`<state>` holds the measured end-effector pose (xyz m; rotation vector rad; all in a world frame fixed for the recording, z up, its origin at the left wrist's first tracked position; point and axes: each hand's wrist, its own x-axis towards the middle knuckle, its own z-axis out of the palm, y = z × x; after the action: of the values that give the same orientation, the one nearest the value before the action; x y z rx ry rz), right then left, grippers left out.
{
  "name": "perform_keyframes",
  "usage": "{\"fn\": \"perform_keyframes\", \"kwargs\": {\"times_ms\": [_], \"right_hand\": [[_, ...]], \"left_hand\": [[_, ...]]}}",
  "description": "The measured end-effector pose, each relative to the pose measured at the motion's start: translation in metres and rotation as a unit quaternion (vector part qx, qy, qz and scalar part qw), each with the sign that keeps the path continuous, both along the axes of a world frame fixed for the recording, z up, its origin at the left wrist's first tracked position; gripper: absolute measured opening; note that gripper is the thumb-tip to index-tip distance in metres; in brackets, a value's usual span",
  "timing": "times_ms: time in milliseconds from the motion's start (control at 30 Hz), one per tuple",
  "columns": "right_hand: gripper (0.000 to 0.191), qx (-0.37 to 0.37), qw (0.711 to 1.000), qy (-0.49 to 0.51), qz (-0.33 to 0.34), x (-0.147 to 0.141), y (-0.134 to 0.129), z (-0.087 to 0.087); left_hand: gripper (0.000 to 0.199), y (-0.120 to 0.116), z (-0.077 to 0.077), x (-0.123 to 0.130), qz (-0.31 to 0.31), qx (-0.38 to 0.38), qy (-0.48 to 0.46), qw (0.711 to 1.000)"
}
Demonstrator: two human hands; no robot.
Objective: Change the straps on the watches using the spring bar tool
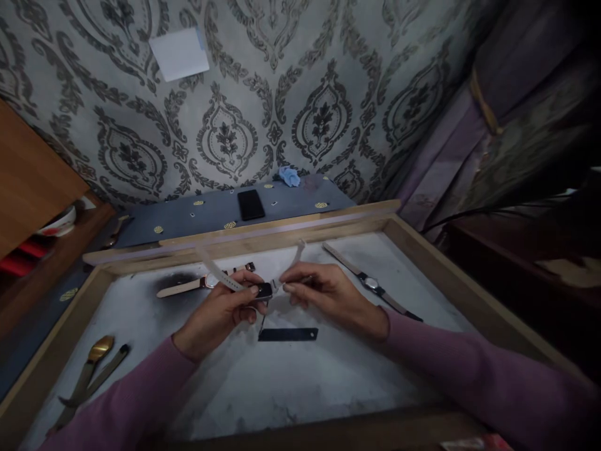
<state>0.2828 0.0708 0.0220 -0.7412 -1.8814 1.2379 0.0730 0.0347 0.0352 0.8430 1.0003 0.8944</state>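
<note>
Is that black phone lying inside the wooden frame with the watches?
No, the black phone lies on the blue patterned cloth, beyond the far edge of the wooden frame.

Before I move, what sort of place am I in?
Probably a room in a home, with a makeshift work spot: patterned wallpaper and a tied-back curtain look domestic, while the left hand holds a watch over a shallow wooden tray.

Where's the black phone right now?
In the head view, the phone lies on the blue surface, just beyond the tray's far rim and left of the crumpled blue thing.
</note>
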Motion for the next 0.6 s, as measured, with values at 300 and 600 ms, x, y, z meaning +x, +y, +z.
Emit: {"fn": "perform_keyframes", "kwargs": {"times_ms": [300, 600], "right_hand": [[0.026, -0.189, 0.973, 0.131, -0.009, -0.011, -0.0002, -0.0093], [0.022, -0.174, 0.977, 0.121, -0.012, -0.0106, -0.0052, -0.0073]], "left_hand": [[0.031, -0.0084, -0.005, 0.0061, 0.049, 0.032, -0.035, 0.998], [0.037, -0.0098, -0.0047, 0.002, 0.042, 0.064, 0.018, 0.997]]}}
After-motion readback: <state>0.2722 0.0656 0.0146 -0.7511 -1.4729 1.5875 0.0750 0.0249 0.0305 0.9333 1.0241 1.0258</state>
